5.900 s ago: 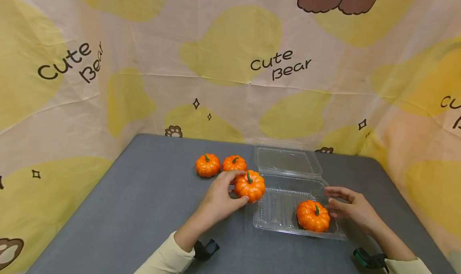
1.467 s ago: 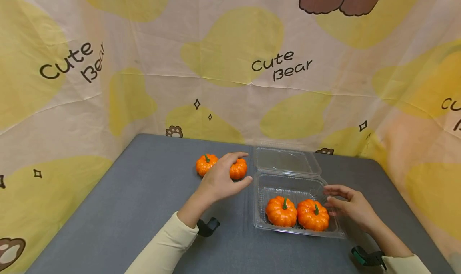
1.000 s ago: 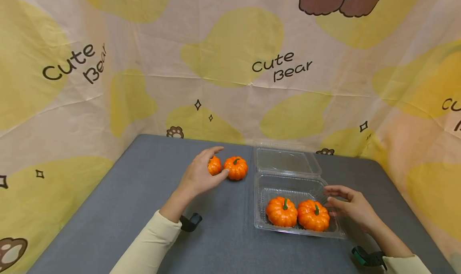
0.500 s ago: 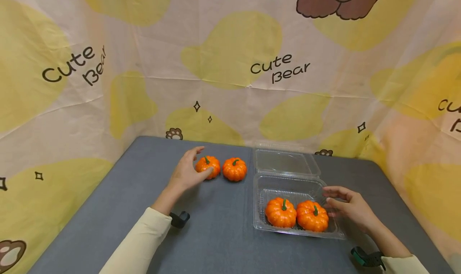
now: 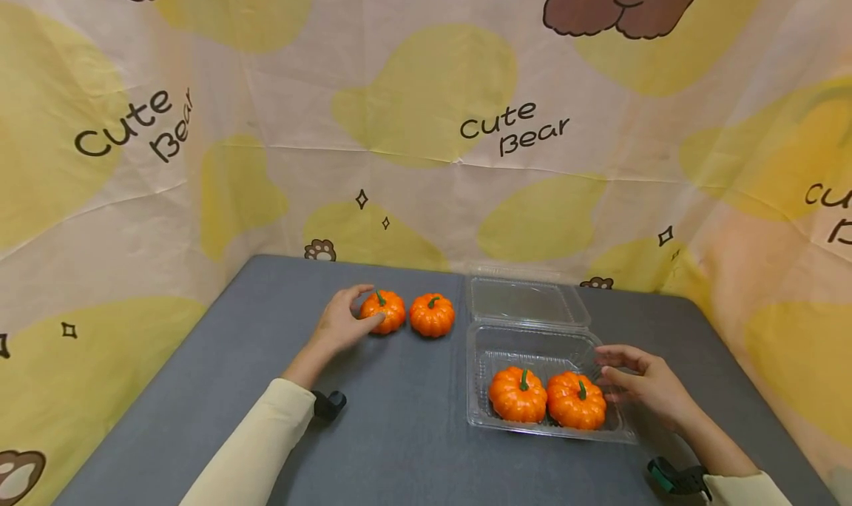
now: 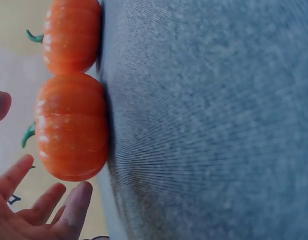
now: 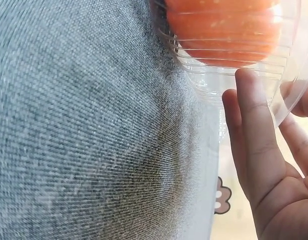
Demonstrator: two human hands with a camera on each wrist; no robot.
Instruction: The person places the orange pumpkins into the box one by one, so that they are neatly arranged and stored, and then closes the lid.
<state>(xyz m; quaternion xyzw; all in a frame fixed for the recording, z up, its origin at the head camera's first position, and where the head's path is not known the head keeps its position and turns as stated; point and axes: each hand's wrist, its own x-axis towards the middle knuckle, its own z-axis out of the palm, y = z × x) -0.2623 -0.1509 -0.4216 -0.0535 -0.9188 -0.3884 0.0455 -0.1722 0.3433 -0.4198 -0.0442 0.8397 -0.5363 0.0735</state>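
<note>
In the head view my left hand (image 5: 342, 322) reaches round the left side of a small orange pumpkin (image 5: 387, 313) with a green stem. In the left wrist view, gaps show between its spread fingers (image 6: 74, 210) and that pumpkin. A second pumpkin (image 5: 432, 315) sits just to the right. My right hand (image 5: 648, 384) is at the right wall of a clear plastic clamshell box (image 5: 532, 339); its nearly straight fingers (image 7: 261, 130) appear to touch the wall from outside. Two pumpkins, one on the left (image 5: 518, 395) and one on the right (image 5: 576, 401), lie side by side along the box's front.
The box's clear lid (image 5: 526, 300) lies folded back toward the rear. A grey cloth-covered table (image 5: 399, 447) bears everything. A printed "Cute Bear" fabric (image 5: 413, 92) stands round the back and sides.
A pumpkin once held by my left hand now lies in the box's front left. That hand then passed leftward to the far-left pumpkin and has come closer to it. My right hand has barely moved.
</note>
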